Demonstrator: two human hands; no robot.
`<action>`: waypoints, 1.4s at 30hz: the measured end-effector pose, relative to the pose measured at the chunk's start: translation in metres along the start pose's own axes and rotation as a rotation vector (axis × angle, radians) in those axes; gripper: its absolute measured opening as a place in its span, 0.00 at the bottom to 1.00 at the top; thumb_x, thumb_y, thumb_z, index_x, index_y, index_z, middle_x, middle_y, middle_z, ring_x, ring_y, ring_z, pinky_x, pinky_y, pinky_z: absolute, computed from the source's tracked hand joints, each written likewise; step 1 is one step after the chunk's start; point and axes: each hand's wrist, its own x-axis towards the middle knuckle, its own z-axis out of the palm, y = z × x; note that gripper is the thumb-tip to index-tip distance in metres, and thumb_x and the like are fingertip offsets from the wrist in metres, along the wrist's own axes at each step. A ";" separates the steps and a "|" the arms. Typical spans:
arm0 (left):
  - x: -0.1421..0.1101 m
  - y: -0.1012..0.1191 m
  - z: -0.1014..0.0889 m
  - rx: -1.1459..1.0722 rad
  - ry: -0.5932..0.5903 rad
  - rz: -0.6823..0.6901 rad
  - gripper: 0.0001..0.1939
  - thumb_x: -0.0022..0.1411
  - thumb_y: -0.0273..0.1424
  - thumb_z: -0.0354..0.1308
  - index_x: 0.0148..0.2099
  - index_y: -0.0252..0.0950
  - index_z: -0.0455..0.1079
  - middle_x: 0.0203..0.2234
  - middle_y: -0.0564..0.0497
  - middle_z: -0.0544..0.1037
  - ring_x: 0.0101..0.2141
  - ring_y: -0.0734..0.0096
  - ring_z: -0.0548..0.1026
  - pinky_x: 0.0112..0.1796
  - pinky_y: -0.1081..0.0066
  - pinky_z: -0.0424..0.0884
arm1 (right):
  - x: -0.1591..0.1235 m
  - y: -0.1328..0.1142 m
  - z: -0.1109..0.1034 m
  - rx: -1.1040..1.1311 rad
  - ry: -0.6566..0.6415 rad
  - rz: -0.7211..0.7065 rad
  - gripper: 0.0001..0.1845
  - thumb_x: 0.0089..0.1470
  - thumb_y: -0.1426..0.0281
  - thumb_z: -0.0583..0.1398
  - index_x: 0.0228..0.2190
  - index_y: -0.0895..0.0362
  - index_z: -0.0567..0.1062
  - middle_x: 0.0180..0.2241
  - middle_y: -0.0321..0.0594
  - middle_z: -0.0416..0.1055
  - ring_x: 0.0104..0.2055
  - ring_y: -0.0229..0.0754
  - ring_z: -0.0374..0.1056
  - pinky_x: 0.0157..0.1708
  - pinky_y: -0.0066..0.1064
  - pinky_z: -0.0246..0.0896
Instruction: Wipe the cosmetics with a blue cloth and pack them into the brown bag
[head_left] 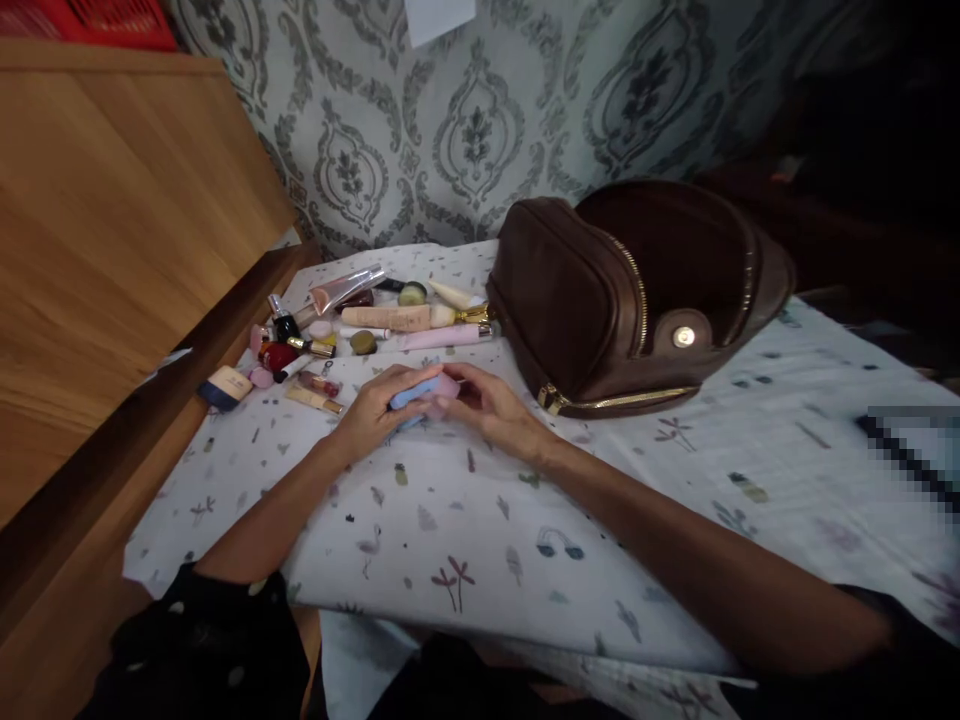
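Observation:
My left hand (375, 402) is closed around a small light-blue object (412, 392), its kind unclear. At the right end of that object, the fingers of my right hand (491, 405) pinch a pale pink-lilac piece (444, 388). Both pieces touch or nearly touch, and my fingers cover much of them. Just beyond my hands lie a pink tube (446, 336), a beige tube (394, 317) and a round olive-lidded pot (364, 343). Left of my left hand is a slim yellowish tube (313, 400).
A brown bag (562, 290) with gold zips stands open at the right. More cosmetics, including a silver-capped tube (349, 288) and a cream-and-navy jar (225, 387), lie at the left on the printed cloth (465, 520). A wooden panel (127, 210) borders the left side.

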 end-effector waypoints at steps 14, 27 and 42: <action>-0.003 0.013 0.010 0.028 0.203 0.031 0.15 0.67 0.36 0.55 0.53 0.39 0.73 0.38 0.49 0.75 0.40 0.70 0.74 0.44 0.69 0.70 | 0.001 -0.003 0.002 -0.015 0.004 0.061 0.35 0.43 0.54 0.69 0.49 0.58 0.69 0.47 0.46 0.72 0.48 0.48 0.68 0.47 0.41 0.66; -0.002 0.015 0.014 -0.407 0.087 -0.336 0.41 0.52 0.44 0.69 0.63 0.37 0.59 0.59 0.42 0.68 0.58 0.53 0.67 0.59 0.57 0.63 | 0.002 -0.003 0.003 0.283 0.038 0.031 0.32 0.36 0.60 0.74 0.40 0.53 0.68 0.44 0.42 0.73 0.47 0.45 0.71 0.50 0.41 0.65; -0.001 0.016 0.002 -0.257 0.025 -0.345 0.35 0.49 0.42 0.70 0.57 0.35 0.69 0.51 0.47 0.77 0.53 0.54 0.72 0.56 0.60 0.66 | 0.001 -0.006 0.001 0.131 0.028 0.050 0.28 0.43 0.57 0.70 0.44 0.56 0.73 0.44 0.43 0.74 0.49 0.47 0.70 0.49 0.40 0.65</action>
